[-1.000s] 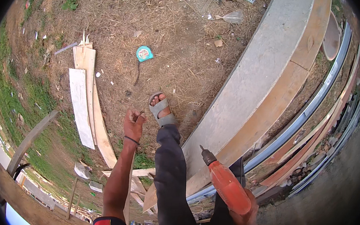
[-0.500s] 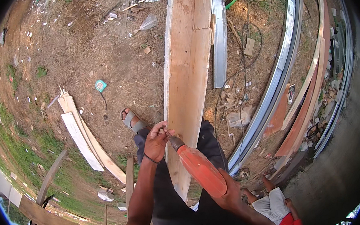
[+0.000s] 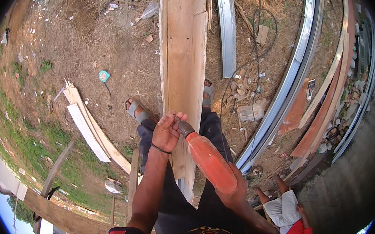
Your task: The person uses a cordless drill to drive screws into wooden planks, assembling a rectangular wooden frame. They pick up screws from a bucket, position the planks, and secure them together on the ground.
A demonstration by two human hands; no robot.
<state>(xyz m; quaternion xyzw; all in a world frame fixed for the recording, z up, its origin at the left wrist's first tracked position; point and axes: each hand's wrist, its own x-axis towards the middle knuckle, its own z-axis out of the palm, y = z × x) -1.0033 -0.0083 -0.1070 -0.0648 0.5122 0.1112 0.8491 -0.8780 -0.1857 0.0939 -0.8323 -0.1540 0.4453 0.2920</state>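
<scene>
A red power drill (image 3: 210, 161) points away from me and to the left, over a long wooden trough-shaped board (image 3: 184, 63). My right hand (image 3: 235, 188) is closed round the drill's rear end; its grip is mostly hidden. At the dark chuck (image 3: 185, 128), the fingers of my left hand (image 3: 168, 131) are pinched together on a drill bit, which they largely cover. The board runs from the top of the view down between my legs, with small dark holes in its face.
Left on the dry ground lie a teal tape measure (image 3: 104, 76) and pale planks (image 3: 93, 129). To the right are a metal channel (image 3: 225, 31), a black cable (image 3: 257, 56), long metal profiles (image 3: 283, 89) and reddish boards (image 3: 316, 124). A person in red (image 3: 297, 233) sits at lower right.
The drill and both hands sit slightly higher in view, the left fingers now covering more of the bit. The board has shifted left in view, and my right foot now shows beside it.
</scene>
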